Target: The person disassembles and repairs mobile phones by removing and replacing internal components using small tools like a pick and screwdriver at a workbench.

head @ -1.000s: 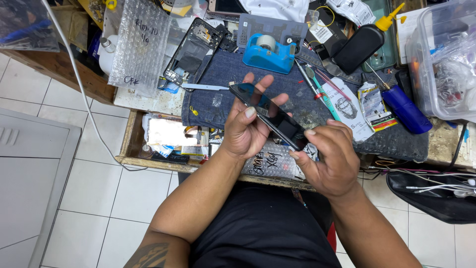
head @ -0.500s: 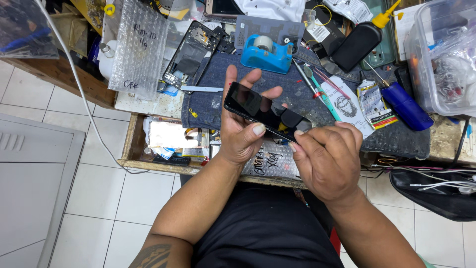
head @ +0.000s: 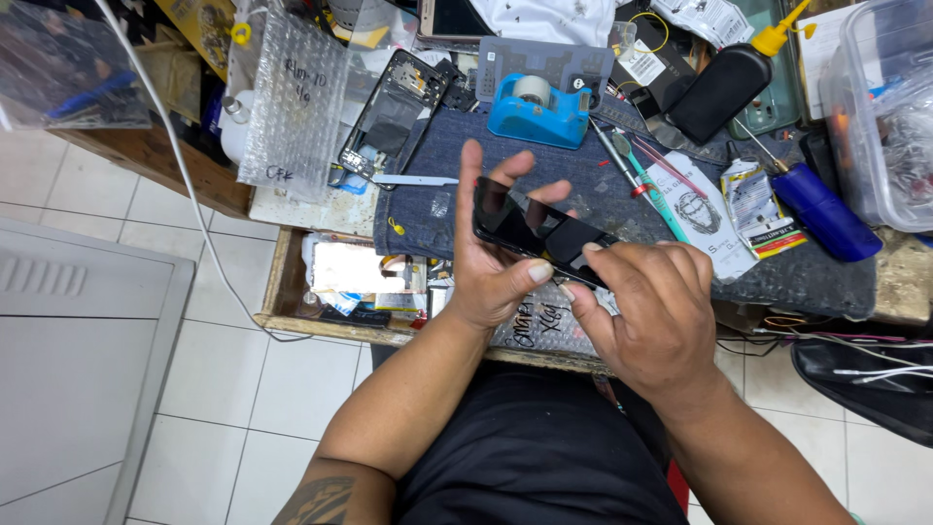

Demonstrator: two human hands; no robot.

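Two hands hold one glossy black slab-shaped phone (head: pixel 540 233) above a cluttered table (head: pixel 292 209).

Left hand (head: pixel 491 262) cradles it, fingers spread behind, thumb pressing its edge; right hand (head: pixel 646 306) pinches its lower end, fingers together. Beneath: one blue denim mat (head: pixel 603 199), one blue plastic tape dispenser (head: pixel 537 112).

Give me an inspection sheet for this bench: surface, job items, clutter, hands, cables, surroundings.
Surface: denim mat on a crowded bench.
Job's things: black phone, held above the mat.
Clutter: blue tape dispenser, blue screwdriver, black bottle, open phone frame, bubble-wrap bag.
Hands: left hand cradles the phone; right hand grips its near end.
Cables: white cable hangs off the bench.
Surroundings: white tiled floor.
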